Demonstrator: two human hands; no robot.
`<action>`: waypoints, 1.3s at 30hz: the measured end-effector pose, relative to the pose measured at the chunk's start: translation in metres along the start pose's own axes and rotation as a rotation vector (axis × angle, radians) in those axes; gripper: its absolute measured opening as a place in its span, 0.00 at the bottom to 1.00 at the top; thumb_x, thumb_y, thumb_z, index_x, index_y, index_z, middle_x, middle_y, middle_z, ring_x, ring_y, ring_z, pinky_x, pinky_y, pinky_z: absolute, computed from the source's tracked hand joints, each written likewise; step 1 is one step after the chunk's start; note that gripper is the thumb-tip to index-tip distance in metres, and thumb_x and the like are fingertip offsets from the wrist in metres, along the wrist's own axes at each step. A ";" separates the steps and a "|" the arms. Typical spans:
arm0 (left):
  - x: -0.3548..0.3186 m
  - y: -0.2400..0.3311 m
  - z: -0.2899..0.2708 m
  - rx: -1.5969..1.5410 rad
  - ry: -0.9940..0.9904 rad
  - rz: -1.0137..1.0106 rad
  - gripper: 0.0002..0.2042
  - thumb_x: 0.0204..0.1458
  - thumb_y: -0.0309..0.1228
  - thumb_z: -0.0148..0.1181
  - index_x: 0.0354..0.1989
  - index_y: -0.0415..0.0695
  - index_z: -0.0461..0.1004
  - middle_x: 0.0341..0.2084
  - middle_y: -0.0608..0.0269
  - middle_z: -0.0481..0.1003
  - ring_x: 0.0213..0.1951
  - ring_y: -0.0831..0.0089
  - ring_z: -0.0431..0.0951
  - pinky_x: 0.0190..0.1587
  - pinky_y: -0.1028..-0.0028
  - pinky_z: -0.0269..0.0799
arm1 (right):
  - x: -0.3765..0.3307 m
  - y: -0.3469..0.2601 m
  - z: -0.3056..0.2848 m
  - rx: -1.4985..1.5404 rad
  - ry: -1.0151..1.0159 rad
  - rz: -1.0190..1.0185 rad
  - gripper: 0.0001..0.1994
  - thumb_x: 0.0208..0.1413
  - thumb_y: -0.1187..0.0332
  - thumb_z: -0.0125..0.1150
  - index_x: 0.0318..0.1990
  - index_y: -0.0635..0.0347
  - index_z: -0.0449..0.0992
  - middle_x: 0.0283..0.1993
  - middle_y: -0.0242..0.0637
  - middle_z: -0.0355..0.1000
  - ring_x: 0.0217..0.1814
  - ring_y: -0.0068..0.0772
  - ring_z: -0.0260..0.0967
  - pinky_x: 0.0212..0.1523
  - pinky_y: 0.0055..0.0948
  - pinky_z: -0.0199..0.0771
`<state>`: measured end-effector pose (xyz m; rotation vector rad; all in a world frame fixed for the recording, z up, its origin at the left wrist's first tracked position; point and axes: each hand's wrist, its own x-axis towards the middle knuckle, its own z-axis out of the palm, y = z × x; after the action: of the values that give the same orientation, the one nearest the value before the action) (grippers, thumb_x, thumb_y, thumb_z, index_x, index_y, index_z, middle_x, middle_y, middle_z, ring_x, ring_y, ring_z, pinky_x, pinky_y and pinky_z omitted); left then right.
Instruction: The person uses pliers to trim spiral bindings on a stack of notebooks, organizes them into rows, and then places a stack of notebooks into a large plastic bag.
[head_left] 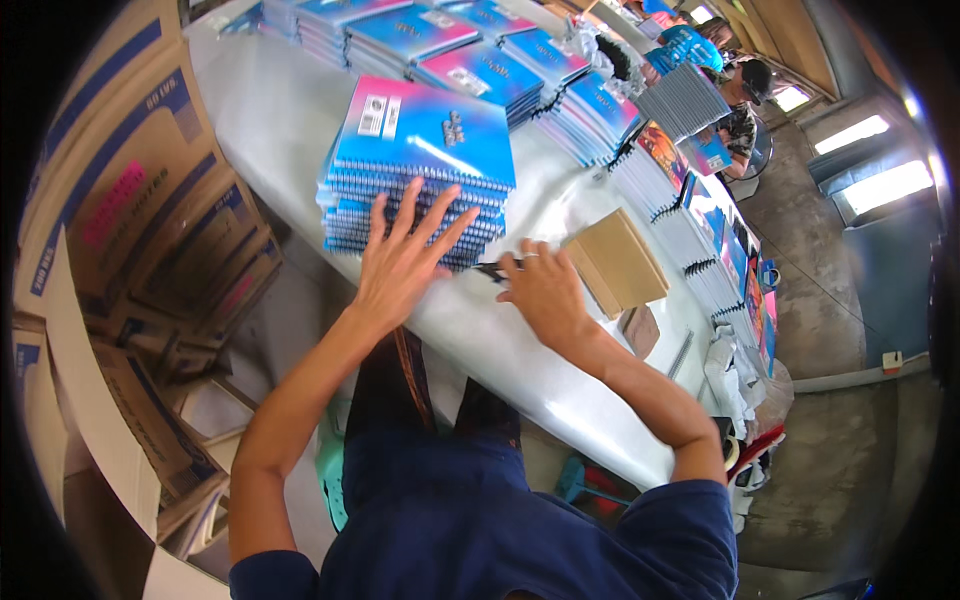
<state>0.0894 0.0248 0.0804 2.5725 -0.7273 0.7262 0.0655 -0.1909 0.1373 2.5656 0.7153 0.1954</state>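
Note:
A tall stack of blue-and-pink spiral notebooks (420, 135) stands at the table's near edge, its coil bindings facing me. My left hand (402, 245) lies open against that bound side, fingers spread over the coils. Just right of the stack's lower corner is my right hand (548, 295), its fingers curled round a small dark tool (490, 270) whose tip points at the bottom coils. Most of this tool is hidden, so its kind cannot be made out. A brown cardboard piece (625, 265) rests beside my right hand.
More notebook stacks (480, 75) line the far side of the white table (265, 120), continuing down the right. Large cardboard cartons (150, 200) crowd the left. Beyond the table, a person in a dark cap (757, 82) is near a grey-edged stack. A green stool (330, 470) shows below.

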 end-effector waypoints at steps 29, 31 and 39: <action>-0.005 -0.061 0.050 -1.819 0.349 -1.046 0.22 0.64 0.46 0.42 0.59 0.43 0.65 0.52 0.62 0.71 0.52 0.68 0.71 0.56 0.67 0.66 | -0.097 0.060 0.139 1.005 0.549 0.906 0.23 0.64 0.60 0.51 0.58 0.70 0.64 0.56 0.57 0.66 0.55 0.52 0.66 0.58 0.38 0.64; -0.006 -0.024 0.051 -1.827 0.385 -1.060 0.25 0.65 0.45 0.41 0.64 0.42 0.58 0.59 0.60 0.65 0.58 0.67 0.65 0.61 0.67 0.60 | -0.091 0.021 0.111 1.407 0.367 0.860 0.29 0.68 0.51 0.38 0.62 0.70 0.60 0.51 0.47 0.73 0.58 0.40 0.68 0.61 0.33 0.62; 0.011 0.056 0.084 -1.696 0.287 -0.722 0.32 0.64 0.34 0.45 0.71 0.41 0.36 0.71 0.59 0.44 0.70 0.69 0.46 0.70 0.67 0.41 | -0.043 0.016 0.067 2.128 0.484 0.832 0.43 0.62 0.37 0.33 0.71 0.63 0.36 0.72 0.53 0.43 0.74 0.46 0.42 0.73 0.43 0.41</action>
<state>0.0976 -0.0632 0.0312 0.9498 -0.0735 0.0425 0.0525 -0.2521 0.0850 4.7978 -0.7576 0.4851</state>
